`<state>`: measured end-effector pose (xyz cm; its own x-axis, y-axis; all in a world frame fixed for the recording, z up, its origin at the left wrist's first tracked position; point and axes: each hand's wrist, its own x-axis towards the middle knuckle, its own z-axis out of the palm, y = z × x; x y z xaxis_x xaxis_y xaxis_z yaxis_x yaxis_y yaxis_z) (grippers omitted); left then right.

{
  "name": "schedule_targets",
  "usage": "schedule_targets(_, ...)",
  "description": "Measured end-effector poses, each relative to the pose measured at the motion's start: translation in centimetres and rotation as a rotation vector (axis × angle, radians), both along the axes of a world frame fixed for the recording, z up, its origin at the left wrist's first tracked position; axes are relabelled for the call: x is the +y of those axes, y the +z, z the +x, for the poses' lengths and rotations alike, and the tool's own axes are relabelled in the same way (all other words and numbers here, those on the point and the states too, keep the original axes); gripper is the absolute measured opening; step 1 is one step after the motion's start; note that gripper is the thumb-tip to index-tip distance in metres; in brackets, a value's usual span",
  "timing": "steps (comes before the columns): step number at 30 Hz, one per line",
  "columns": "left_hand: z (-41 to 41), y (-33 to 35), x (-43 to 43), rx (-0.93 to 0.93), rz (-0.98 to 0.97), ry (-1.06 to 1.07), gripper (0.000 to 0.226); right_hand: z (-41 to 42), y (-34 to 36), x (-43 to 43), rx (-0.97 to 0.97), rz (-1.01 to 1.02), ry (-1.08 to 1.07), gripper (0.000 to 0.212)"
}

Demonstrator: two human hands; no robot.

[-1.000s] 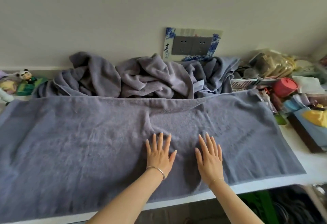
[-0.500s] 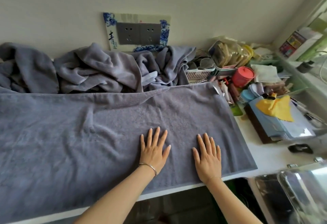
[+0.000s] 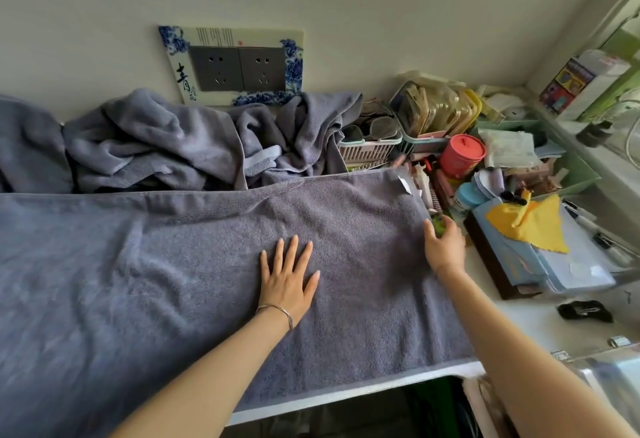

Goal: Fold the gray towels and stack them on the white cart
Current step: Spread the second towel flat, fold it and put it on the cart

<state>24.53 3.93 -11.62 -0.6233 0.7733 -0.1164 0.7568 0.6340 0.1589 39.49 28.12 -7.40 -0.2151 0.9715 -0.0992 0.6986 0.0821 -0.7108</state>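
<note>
A large gray towel lies spread flat over the white tabletop, its front hem along the table's front edge. My left hand rests flat on the towel's middle, fingers straight and spread. My right hand is at the towel's right edge, thumb on top and fingers curled round the edge. A heap of crumpled gray towels lies behind it against the wall.
To the right of the towel stand a red tin, small baskets of odds and ends, a yellow cloth on blue folders and a black item. A framed wall socket is above the heap.
The view has swung to the right. My right hand slid from lying flat on the towel out to its right edge and took hold of it. My left hand stays flat on the towel.
</note>
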Motion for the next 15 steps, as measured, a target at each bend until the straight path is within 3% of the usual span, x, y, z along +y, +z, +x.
schedule_targets(4, 0.0, -1.2, 0.4, 0.054, 0.049, -0.022, 0.058, -1.5, 0.2, 3.2, 0.131, -0.168, -0.033, 0.038)
schedule_targets(8, 0.4, -1.4, 0.4, 0.054, 0.026, -0.039, 0.063, -1.5, 0.7, 4.5, 0.133, -0.013, 0.027, 0.019)
schedule_targets(11, 1.1, -1.2, 0.8, 0.052, 0.017, -0.067, 0.063, -0.2, 1.0, 5.2, 0.136, 0.087, -0.007, 0.02)
schedule_targets(15, 1.9, -1.2, 1.4, 0.039, 0.01, -0.068, 0.062, 0.9, -0.1, 5.7, 0.082, 0.033, 0.012, 0.025)
